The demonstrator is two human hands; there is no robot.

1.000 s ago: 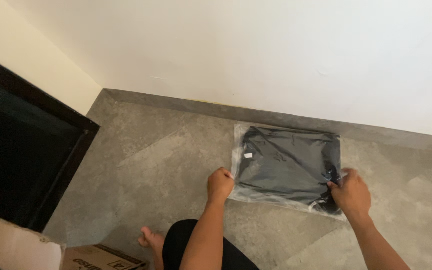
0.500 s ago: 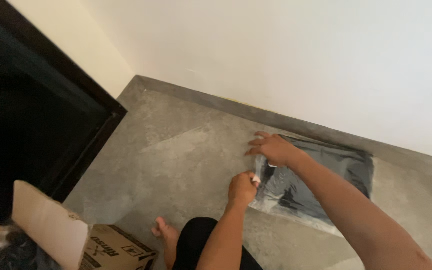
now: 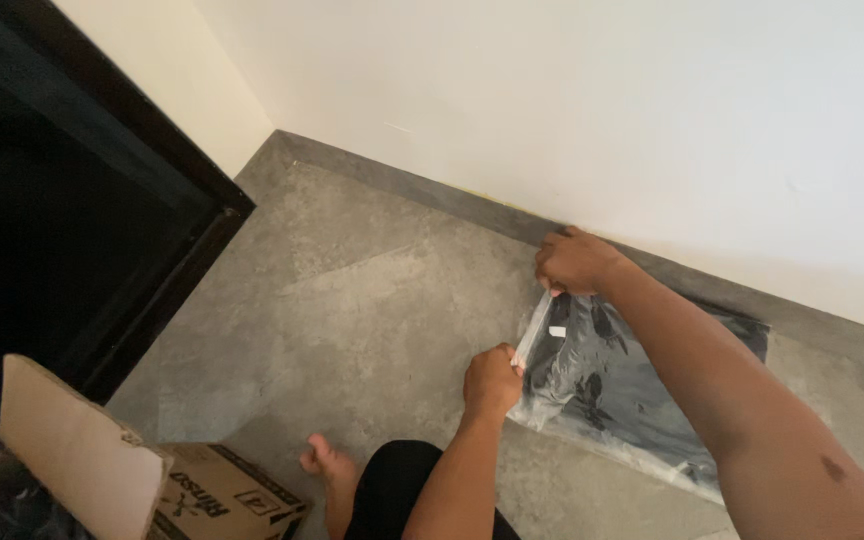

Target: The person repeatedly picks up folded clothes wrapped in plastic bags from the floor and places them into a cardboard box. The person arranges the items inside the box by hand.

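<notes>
Far left: I log a dark doorway (image 3: 42, 250), black frame running diagonally from the top left down to the floor; interior unlit, contents not readable.

Lower left: a cardboard box (image 3: 222, 500), brown, with one flap (image 3: 77, 460) raised toward me. Something dark sits at the very bottom corner beside it; I cannot tell what.

Surface: a grey floor (image 3: 352, 320), mottled like concrete or stone tile, with faint lighter diagonal patches. It meets a pale wall (image 3: 552, 110) along a grey skirting (image 3: 432, 195) that runs from the corner down to the right. The corner of the room lies just right of the door frame.

Lower centre: a bare foot (image 3: 324, 462) flat on the floor, and a knee in black cloth (image 3: 402, 485) beside it.

Centre: left hand (image 3: 492, 382), fingers curled into a loose fist, pinching the near left edge of a clear bag (image 3: 602, 395).

Centre right: right hand (image 3: 574, 262), fingers closed, pinching the far left corner of the same bag, close to the skirting. The bag edge is stretched taut between the two hands.

Right: the bag lies on the floor against the skirting, holding a folded dark grey garment (image 3: 612, 370); the right forearm crosses over it.
</notes>
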